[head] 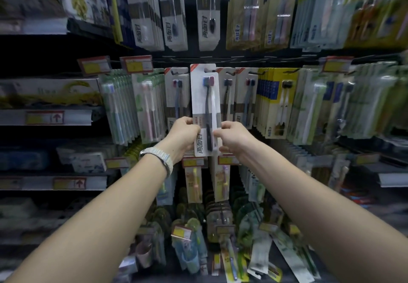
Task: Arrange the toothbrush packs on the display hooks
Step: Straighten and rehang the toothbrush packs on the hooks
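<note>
Toothbrush pack, white card with dark brushes, pinched upright by my left hand and right hand, crowded by hanging packs both sides.

Dim store light, dark shelf gaps, blurred smeared edges, wide-angle bending, sharper centre

Both arms reach forward and up; left grip and right grip pinch inward, facing each other, fingers curled.
</note>
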`<state>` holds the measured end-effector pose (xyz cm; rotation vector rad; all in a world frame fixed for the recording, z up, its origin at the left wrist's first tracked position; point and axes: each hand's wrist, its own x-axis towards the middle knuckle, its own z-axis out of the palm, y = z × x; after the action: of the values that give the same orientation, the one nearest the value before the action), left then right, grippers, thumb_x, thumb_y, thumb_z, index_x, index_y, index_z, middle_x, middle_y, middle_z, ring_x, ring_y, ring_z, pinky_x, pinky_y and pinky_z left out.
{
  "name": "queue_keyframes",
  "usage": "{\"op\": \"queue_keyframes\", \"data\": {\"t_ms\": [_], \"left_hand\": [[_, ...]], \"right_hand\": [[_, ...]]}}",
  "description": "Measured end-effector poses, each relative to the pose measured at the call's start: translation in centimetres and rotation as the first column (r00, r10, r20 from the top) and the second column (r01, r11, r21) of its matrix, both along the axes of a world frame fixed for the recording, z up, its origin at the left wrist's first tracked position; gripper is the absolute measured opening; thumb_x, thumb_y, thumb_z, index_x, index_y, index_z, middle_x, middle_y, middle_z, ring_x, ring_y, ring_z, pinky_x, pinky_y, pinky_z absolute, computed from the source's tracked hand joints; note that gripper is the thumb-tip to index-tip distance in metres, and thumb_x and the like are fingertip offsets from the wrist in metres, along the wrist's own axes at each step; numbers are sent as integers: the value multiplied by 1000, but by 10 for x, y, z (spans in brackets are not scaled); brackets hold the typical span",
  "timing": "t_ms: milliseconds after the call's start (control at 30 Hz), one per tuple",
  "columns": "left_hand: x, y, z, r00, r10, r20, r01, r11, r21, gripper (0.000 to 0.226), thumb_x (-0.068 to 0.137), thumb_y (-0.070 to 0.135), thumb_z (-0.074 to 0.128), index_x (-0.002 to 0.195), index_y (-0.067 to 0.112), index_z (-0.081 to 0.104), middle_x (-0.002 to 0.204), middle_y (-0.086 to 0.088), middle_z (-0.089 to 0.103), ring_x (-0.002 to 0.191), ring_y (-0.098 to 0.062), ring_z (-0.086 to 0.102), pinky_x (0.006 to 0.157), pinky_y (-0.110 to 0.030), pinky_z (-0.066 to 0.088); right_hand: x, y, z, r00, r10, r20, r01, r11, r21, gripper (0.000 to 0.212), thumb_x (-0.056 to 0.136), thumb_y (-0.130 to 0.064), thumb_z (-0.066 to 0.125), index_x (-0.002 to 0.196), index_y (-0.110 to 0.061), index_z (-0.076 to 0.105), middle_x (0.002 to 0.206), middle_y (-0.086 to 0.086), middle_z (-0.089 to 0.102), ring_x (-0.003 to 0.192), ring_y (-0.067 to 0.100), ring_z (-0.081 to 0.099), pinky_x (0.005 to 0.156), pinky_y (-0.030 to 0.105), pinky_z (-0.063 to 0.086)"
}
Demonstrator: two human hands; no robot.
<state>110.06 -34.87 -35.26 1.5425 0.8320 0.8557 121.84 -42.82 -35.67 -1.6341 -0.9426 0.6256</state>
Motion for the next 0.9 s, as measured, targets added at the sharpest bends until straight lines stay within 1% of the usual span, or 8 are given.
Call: {"op": "queue_keyframes", "data": {"t_ms": [100, 233, 333, 400, 467, 567, 733, 900], "left_hand": [[-9, -17, 3, 1000, -13, 3, 13, 1000, 15, 25, 98, 1, 49, 118, 12, 60, 103, -9, 71, 90, -22, 72, 81, -42, 63], [-10, -38, 5, 1000, -15, -7, 15, 998, 64, 13, 101, 17, 52, 110, 18, 61, 107, -13, 74, 100, -30, 73, 89, -50, 60], [-3, -50, 7, 1000, -19, -19, 22, 990, 143, 13, 102, 26, 51, 106, 20, 62, 113, -16, 72, 106, -33, 70, 94, -53, 57], [4, -54, 8, 999, -24, -35, 31, 979, 201, 15, 101, 26, 52, 102, 17, 63, 108, -13, 72, 103, -33, 71, 93, -52, 57], [14, -54, 8, 998, -31, -57, 44, 970, 240, 16, 100, 27, 53, 99, 15, 63, 101, -12, 71, 98, -36, 71, 90, -53, 58], [29, -48, 6, 995, -45, -86, 68, 956, 284, 13, 101, 23, 53, 97, 16, 62, 92, -5, 69, 82, -22, 70, 76, -41, 61], [48, -31, 3, 995, -79, -61, 93, 957, 276, 15, 102, 19, 54, 113, 18, 65, 101, -2, 74, 87, -17, 75, 77, -36, 63], [60, -14, 3, 996, -78, -47, 88, 964, 250, 12, 102, 20, 55, 108, 18, 65, 98, -5, 76, 86, -19, 76, 78, -42, 64]], "right_hand": [[-8, -20, 3, 1000, 7, 18, -7, 1000, 3, 23, 95, -11, 55, 114, -13, 68, 120, 15, 68, 89, 19, 61, 74, 34, 57], [-14, -51, 9, 998, -44, 45, 43, 999, 29, 27, 98, -16, 55, 120, -1, 63, 129, 16, 58, 116, 32, 61, 85, 41, 60], [-12, -68, 10, 995, -63, 77, 56, 995, 79, 18, 100, -25, 55, 98, -9, 64, 80, 3, 52, 81, 19, 55, 73, 32, 57], [-5, -74, 7, 990, -101, 101, 91, 991, 96, 17, 100, -26, 56, 94, -11, 63, 73, -1, 43, 70, 15, 47, 69, 31, 56], [4, -75, 4, 985, -123, 118, 112, 989, 100, 19, 100, -26, 56, 95, -9, 63, 74, -1, 42, 70, 15, 46, 66, 31, 57], [20, -71, 0, 984, -133, 115, 123, 988, 97, 25, 100, -27, 56, 100, -4, 66, 77, 1, 49, 70, 15, 46, 60, 28, 52], [44, -54, -2, 985, -129, 113, 119, 988, 98, 25, 100, -28, 56, 104, -8, 69, 86, 2, 58, 73, 14, 50, 59, 26, 49], [58, -34, -6, 984, -127, 124, 115, 988, 100, 24, 100, -31, 55, 103, -12, 70, 101, 12, 72, 80, 18, 59, 63, 29, 53]]}}
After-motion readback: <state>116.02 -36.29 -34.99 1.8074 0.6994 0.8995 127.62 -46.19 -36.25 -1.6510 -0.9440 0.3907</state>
